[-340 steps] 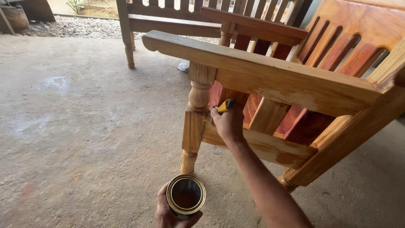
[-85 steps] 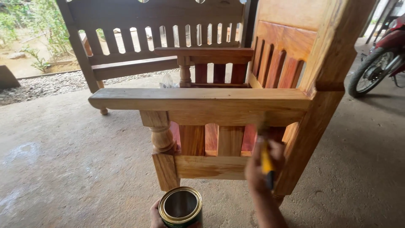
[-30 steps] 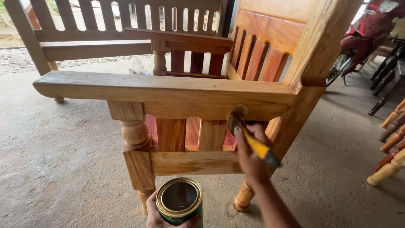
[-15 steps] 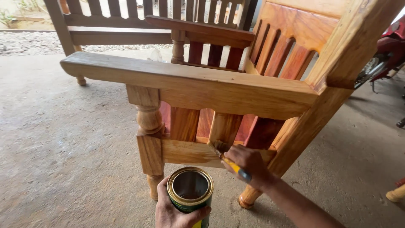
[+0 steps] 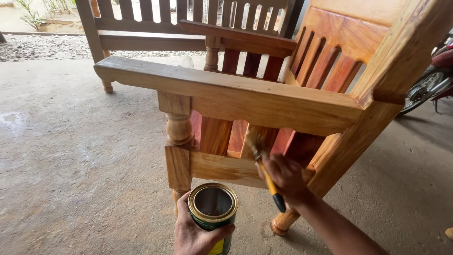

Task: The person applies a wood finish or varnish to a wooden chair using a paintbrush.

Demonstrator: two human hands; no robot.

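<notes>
While left hand (image 5: pixel 196 231) grips small open tin (image 5: pixel 213 210) low at frame bottom, fingers wrapped round its wall from below: rigid metal, likely light, liquid inside prone to slop, so best held upright round body. Right hand (image 5: pixel 285 178) closed on yellow-handled paintbrush (image 5: pixel 264 165): light, stiff handle, soft bristles touching slat under armrest of wooden armchair (image 5: pixel 264 101) on concrete floor (image 5: pixel 71 156).

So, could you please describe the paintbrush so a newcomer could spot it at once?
Find the big wooden armchair and look under its near armrest. There the right hand holds the paintbrush, bristles against a side slat. Its yellow handle with a dark tip stands out.
</notes>
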